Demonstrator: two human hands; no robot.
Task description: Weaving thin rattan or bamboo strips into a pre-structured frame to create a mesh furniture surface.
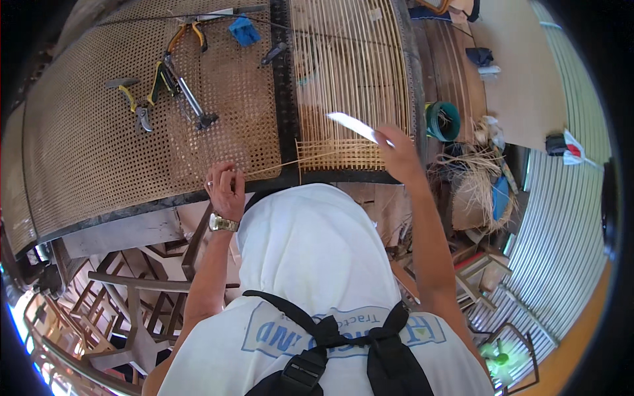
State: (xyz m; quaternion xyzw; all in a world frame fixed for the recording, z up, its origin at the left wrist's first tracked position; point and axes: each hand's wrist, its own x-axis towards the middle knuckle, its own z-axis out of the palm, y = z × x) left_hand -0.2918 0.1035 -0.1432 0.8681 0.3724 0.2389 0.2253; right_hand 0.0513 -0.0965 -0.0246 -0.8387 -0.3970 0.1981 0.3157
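Note:
My left hand (226,188), wearing a watch, is closed at the near edge of the woven cane panel (218,79). Its fingers pinch a thin cane strand (267,168), which stretches right across the dark frame bar (285,112) into a partly woven section (353,157). Above this section, my right hand (398,157) is closed around a flat, pale, blade-like strip (353,124), its tip slanting up and left. Lengthwise cane strands (343,72) run from the section toward the far side. Whether the right fingers also touch the weave cannot be made out.
On the cane panel lie orange-handled pliers (187,33), pruning shears (135,107), a hammer (191,102), a blue crumpled piece (244,31) and a small dark tool (274,53). A green bucket (432,122) and loose cane (472,171) are at right; wooden chair frames (135,317) stand lower left.

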